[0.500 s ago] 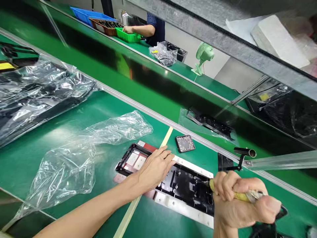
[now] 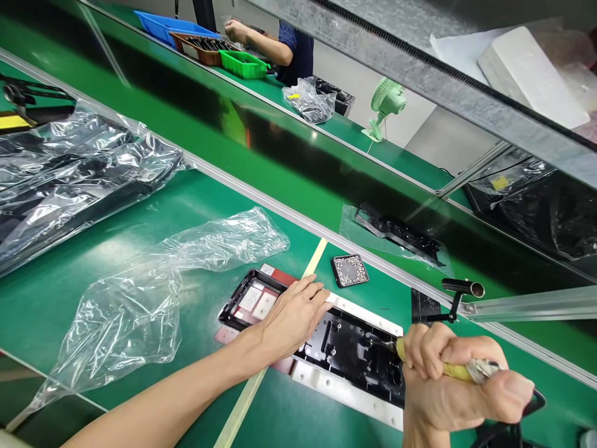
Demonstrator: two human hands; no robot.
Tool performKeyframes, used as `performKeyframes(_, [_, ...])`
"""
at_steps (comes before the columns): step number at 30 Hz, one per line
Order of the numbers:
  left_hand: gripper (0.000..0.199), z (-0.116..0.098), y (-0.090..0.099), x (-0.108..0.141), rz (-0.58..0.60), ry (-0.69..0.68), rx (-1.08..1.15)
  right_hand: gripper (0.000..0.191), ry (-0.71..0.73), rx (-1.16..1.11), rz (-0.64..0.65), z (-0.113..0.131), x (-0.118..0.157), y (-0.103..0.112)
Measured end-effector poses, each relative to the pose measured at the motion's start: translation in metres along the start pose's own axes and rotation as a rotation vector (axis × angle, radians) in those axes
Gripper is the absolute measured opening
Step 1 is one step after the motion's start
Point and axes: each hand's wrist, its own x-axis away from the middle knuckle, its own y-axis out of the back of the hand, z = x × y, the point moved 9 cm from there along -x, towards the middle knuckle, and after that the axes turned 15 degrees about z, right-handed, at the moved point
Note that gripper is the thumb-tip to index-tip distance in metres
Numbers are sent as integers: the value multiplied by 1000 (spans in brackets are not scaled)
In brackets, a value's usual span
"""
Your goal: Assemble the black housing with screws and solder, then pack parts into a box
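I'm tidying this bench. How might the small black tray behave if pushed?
The black tray looks stiff and sits flat, so it would probably slide rather than tip. Its metal bits look loose, and may spill if tilted.

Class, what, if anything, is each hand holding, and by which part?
The right hand holds a yellow-handled tool by its handle, fingers wrapped around it, pointed into the black housing. The left hand grips nothing; it rests across that housing.

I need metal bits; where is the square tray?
Head view, right of centre: the tray lies just beyond the white fixture, right of the yellow strip.
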Motion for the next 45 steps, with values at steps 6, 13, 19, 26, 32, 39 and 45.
performKeyframes(6, [37,0,-1,0,9,0,7,45,2,7,-8,1,-1,1])
performKeyframes(13, [39,0,0,0,13,2,-5,44,3,9,-8,1,0,1])
performKeyframes(19, [38,0,0,1,19,6,7,44,3,-11,-6,0,0,3])
performKeyframes(26, [38,-1,0,1,15,-7,3,44,2,-19,-1,-1,0,3])
performKeyframes(32, [38,0,-2,1,14,1,6,43,-10,-16,-21,-2,0,4])
performKeyframes(39, [35,-1,1,1,-6,-10,-12,42,-19,10,-34,-3,1,6])
performKeyframes(45, [36,0,1,3,-13,4,-12,44,-18,-6,-9,-4,2,6])
